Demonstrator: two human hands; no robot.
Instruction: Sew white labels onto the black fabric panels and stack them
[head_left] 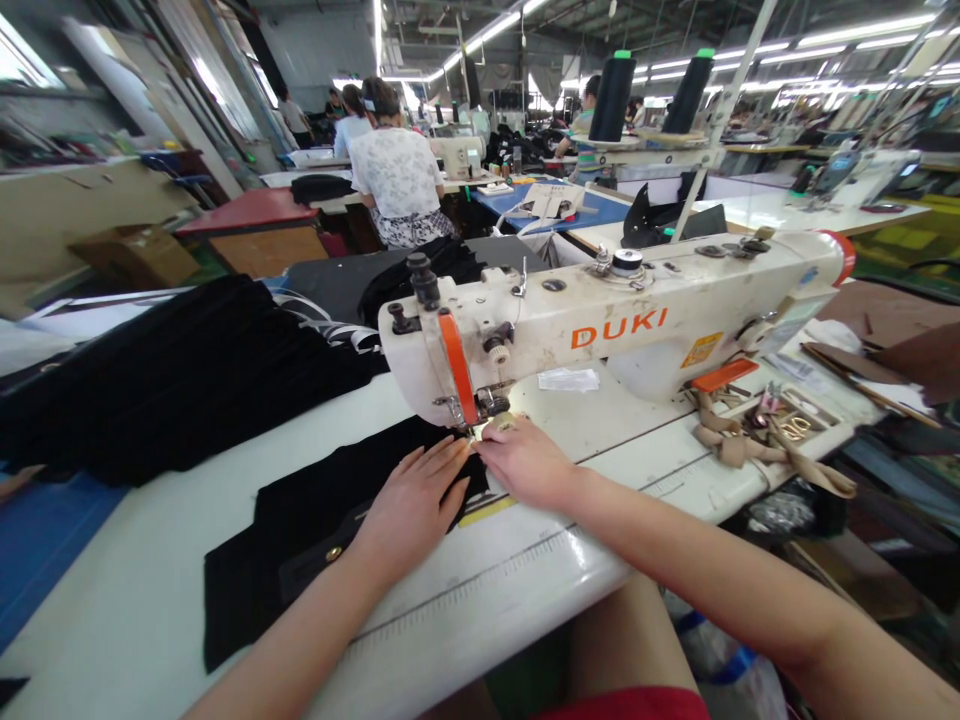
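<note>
A white DUKI sewing machine [525,325] stands before me, its presser foot and needle area lit by a small lamp. Under the foot lies a black fabric piece [315,500] with a darker flap on top, which carries a brass-coloured snap [334,553]. Stretched out over that fabric, my left hand [412,505] lies flat with its fingertips just in front of the presser foot. My right hand [529,465] is closed at the fabric's right edge beside the needle; its fingers are pressed together, and their tips are partly hidden.
A stack of black fabric pieces [180,380] lies at left. To the right are a parts tray [795,420] with metal rings and a beige strap [739,447]. Two black thread cones [613,100] stand behind the machine. Farther back, a person in a patterned top [397,170] sits at another table.
</note>
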